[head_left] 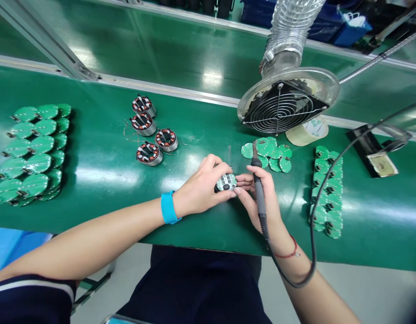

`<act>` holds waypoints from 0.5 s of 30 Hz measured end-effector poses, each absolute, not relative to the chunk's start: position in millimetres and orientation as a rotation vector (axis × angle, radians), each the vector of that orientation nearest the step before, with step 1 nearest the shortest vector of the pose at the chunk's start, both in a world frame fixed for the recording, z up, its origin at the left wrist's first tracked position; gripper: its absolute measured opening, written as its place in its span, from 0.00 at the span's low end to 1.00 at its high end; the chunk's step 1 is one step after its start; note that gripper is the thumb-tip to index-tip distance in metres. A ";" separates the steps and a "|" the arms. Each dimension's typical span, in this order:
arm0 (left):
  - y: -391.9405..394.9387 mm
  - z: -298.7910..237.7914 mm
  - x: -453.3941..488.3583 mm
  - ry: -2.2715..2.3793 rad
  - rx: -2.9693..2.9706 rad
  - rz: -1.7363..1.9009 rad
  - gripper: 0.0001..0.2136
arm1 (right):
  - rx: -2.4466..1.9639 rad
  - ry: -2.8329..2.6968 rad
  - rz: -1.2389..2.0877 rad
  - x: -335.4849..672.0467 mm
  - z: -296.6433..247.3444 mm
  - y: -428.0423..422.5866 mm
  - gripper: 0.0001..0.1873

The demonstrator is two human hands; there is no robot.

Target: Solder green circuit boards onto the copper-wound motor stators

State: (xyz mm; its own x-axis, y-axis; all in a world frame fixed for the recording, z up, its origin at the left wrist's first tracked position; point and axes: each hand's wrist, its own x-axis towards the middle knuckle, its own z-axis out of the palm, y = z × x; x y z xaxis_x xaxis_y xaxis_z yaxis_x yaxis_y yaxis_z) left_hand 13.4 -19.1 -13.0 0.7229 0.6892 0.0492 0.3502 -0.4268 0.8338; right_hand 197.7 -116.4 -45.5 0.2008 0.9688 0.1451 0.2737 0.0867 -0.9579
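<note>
My left hand [208, 184] grips a round green circuit board [226, 182] with dark components on its face; whatever lies under the board is hidden by my fingers. From the other side, my right hand [261, 193] reaches the board's edge with its fingertips. A soldering iron [259, 193] is also held in my right hand, its tip pointing away from me and its cable running back over the wrist. Several motor stators [149, 153] with copper windings stand on the green bench to the left. Beyond the iron's tip lies a loose pile of small round circuit boards [274, 153].
A fume extractor [284, 108] with a clear hose hangs over the back of the bench. Beside it sits a tape roll [309, 130]. Rows of green boards [35, 153] lie at far left, more boards [329, 193] at right, near a soldering iron stand [373, 150].
</note>
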 end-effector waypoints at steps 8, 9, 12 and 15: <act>-17.4 -19.1 17.2 0.804 1.624 0.487 0.07 | -1.482 -1.187 0.738 176.8 -34.6 -125.5 0.20; -18.3 -19.8 18.9 0.805 1.592 0.488 0.07 | -1.504 -1.203 0.689 176.4 -33.6 -125.5 0.20; -21.7 -21.3 23.7 0.801 1.554 0.506 0.07 | -1.517 -1.299 0.582 179.4 -33.0 -122.2 0.18; -20.8 -21.9 24.7 0.816 1.534 0.496 0.06 | -1.463 -1.386 0.571 183.7 -34.8 -120.0 0.17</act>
